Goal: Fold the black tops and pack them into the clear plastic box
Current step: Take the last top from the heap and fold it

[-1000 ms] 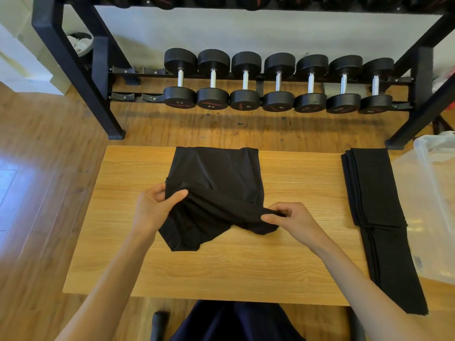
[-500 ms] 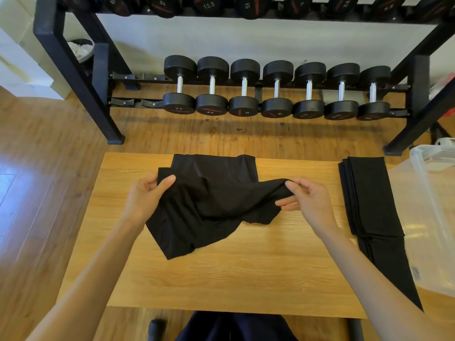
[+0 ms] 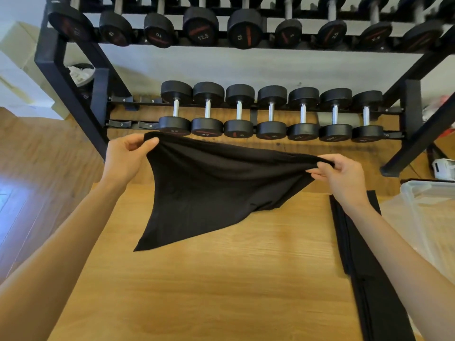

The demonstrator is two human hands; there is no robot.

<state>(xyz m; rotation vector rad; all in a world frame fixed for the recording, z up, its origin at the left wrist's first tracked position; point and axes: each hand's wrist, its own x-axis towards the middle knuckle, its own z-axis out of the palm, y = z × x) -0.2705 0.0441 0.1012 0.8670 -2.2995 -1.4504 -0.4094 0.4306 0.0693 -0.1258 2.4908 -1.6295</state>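
Fingers (image 3: 141,143) and thumb of the left hand (image 3: 125,156) pinch one upper corner of a black top (image 3: 204,190), while the right hand (image 3: 342,173) curls its fingers (image 3: 326,166) over the opposite corner, so both hands are closed on the cloth and hold it up between them. The top hangs from this stretched upper edge above the far part of the desk (image 3: 221,279), sagging a little in the middle, with its lower tip trailing down toward the left and touching or nearly touching the wood. The left corner is held higher than the right, so the cloth hangs skewed. To do this step well, I would level the two hands, keep the upper edge taut and let the body fall straight before laying it flat; a lopsided hang is likely to carry creases into the fold. Soft fabric like this will probably bunch if lowered quickly, so drag it gently across the desk to smooth it. To the right lies a stack of black tops (image 3: 354,242), seemingly folded already, running along the desk's right side. Just beyond it sits the clear plastic box (image 3: 428,212); whether anything is in it I cannot tell. A dumbbell rack (image 3: 270,114) stands behind the desk.
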